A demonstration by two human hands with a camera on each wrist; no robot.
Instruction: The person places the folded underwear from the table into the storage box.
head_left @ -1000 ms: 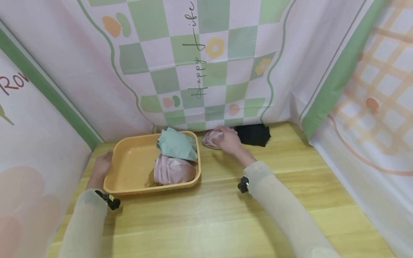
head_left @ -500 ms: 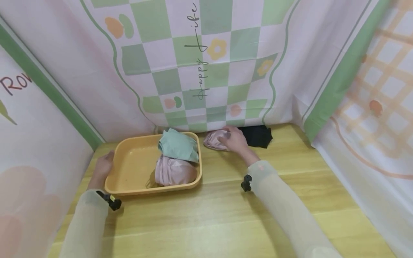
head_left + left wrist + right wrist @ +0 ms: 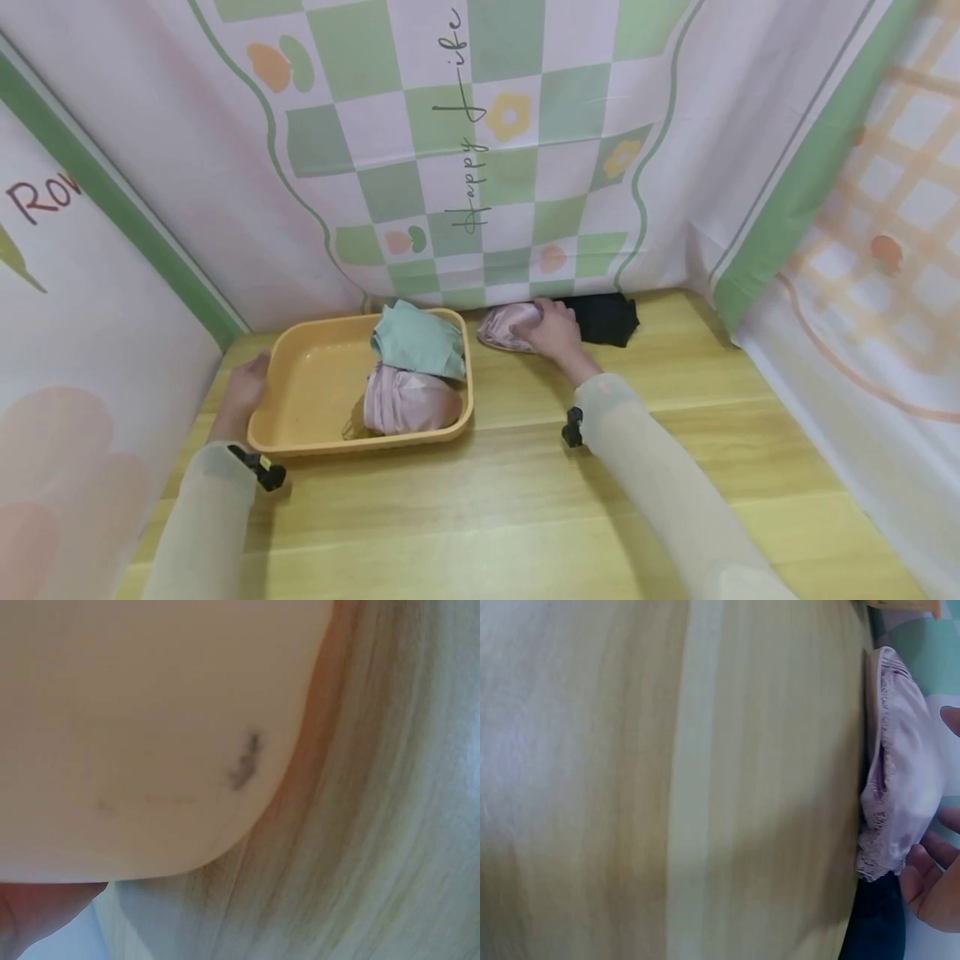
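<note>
**Here, a right hand (image 3: 555, 329) lies loosely over a lace-edged piece (image 3: 504, 323) beside a tray (image 3: 306, 385)**

In the head view, the pink lace-edged piece rests on the wooden table (image 3: 480, 517), between the tray and a black cloth (image 3: 609, 318). The right hand, thumb and fingers apart, covers its right end. The left hand (image 3: 246, 390) touches the tray's left end; whether its fingers curl round the rim cannot be told. Inside the tray's right part, a mint cloth (image 3: 420, 340) lies behind a pink bundle (image 3: 412, 402).

The left wrist view shows the tray's pale side above the wood grain, with part of the left hand against its lower edge.

In the right wrist view, the right hand's fingers are spread and unclenched, some touching the lace-edged piece near the black cloth.
</note>
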